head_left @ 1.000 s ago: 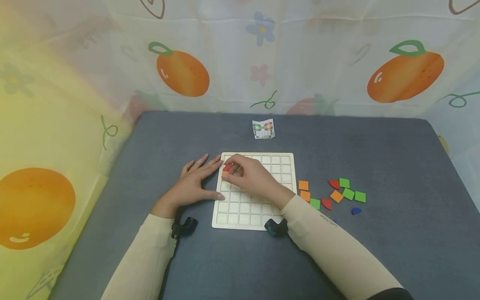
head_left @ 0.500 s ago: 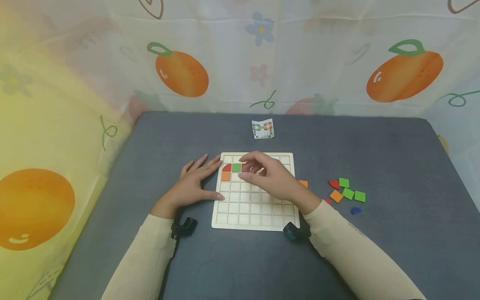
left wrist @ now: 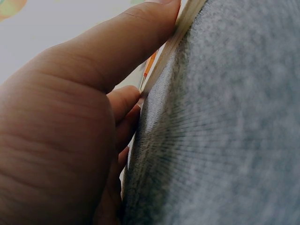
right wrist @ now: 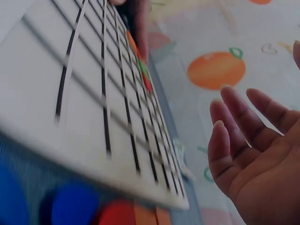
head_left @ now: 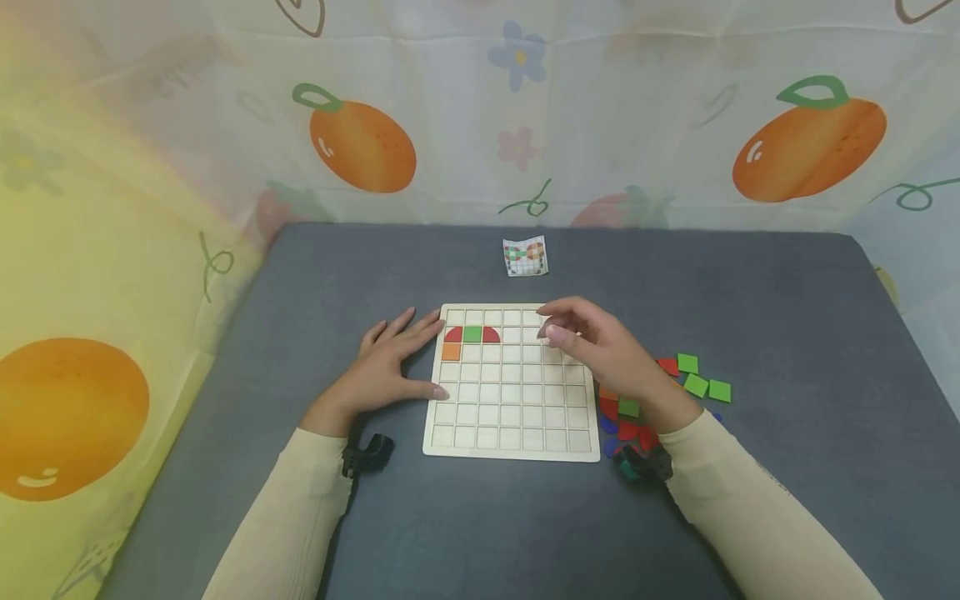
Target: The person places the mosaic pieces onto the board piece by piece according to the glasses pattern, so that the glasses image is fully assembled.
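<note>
- Fingers of my left hand are spread, touching the left rim of the board.
- The board lies flat on the surface, pale and gridded; I judge it light, stiff and apt to slide, so I'd hold its rim.
- On it, an orange tile sits under a red quarter-round; a green square and second red quarter-round follow.
- My right hand hangs over the right side, loosely bent, visibly pinching nothing.
- Rightmost, loose tiles, red, green, orange and blue, look hard and light; I'd pinch opposite edges.
</note>
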The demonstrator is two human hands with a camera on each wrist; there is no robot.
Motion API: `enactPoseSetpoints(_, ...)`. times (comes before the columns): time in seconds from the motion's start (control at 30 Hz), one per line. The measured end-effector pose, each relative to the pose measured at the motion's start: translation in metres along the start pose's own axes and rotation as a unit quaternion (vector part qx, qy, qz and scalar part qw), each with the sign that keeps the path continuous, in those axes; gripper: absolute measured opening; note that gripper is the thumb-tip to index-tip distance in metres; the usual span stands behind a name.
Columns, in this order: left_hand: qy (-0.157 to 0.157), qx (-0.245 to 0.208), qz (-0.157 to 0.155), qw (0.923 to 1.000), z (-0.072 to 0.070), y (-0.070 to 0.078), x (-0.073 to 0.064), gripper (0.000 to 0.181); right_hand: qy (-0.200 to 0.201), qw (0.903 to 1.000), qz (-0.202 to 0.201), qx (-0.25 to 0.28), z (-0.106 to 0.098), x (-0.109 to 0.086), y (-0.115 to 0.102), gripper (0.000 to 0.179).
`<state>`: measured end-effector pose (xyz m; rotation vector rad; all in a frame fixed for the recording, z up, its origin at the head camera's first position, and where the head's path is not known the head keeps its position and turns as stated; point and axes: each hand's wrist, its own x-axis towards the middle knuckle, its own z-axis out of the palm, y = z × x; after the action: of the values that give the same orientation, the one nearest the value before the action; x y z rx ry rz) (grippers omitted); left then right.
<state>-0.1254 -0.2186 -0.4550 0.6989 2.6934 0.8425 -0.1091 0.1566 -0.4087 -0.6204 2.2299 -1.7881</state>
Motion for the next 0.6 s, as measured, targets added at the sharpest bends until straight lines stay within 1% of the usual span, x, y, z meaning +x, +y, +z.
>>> enactPoseSetpoints(0.1,-0.001,-0.002,0.004,1.0000,0.000,-0.001,0.000,0.114,0.011,0.9998,0.005,0.014,-0.011,-0.008,0.006,0.036)
enactPoseSetpoints(0.2,-0.001,-0.002,0.005,1.0000,-0.001,-0.002,0.000,0.114,0.026,0.9996,0.006,0.008,-0.022,-0.015,0.013,0.037)
enactPoseSetpoints(0.33,-0.001,0.000,0.002,1.0000,-0.001,-0.001,0.000,0.114,0.044,0.9988,0.009,-0.020,-0.036,-0.024,0.022,0.037)
enactPoseSetpoints(0.5,-0.003,0.001,-0.001,1.0000,-0.001,0.000,0.000,0.115,0.061,0.9965,0.030,-0.048,-0.051,-0.036,0.030,0.038)
enactPoseSetpoints(0.6,-0.004,0.001,-0.003,1.0000,-0.001,0.000,0.000,0.115,0.068,0.9935,0.053,-0.074,-0.058,-0.042,0.033,0.040)
